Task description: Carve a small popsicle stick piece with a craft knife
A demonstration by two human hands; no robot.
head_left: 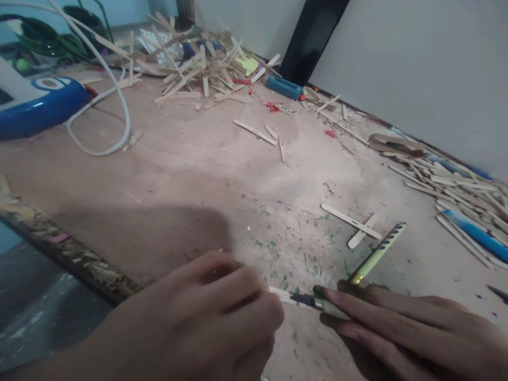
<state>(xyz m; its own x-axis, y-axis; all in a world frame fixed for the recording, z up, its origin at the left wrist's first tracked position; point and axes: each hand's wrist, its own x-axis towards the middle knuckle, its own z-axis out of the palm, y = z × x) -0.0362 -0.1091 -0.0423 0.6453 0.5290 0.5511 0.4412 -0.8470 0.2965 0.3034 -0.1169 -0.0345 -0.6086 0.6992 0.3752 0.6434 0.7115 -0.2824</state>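
While the left hand [206,323] is curling its fingers down onto a wooden stick [280,295] at the near edge of the counter [178,174], the right hand [413,333] is closing its grip around a small craft knife [317,304], with the forefinger lying along the handle and the blade tip touching the stick. Only a short pale length of the stick is showing between the two hands; the rest is lying hidden under the left fingers. Just beyond the right fingers, a yellow pencil [377,254] is lying slantwise, and near its far end two sticks [355,225] are lying crossed. Further right, a heap of sticks [452,190] is stretching along the wall. At the far side, a bigger pile of sticks [194,66] is sitting, with a white cable [119,100] looping to its left beside a blue device [35,106].
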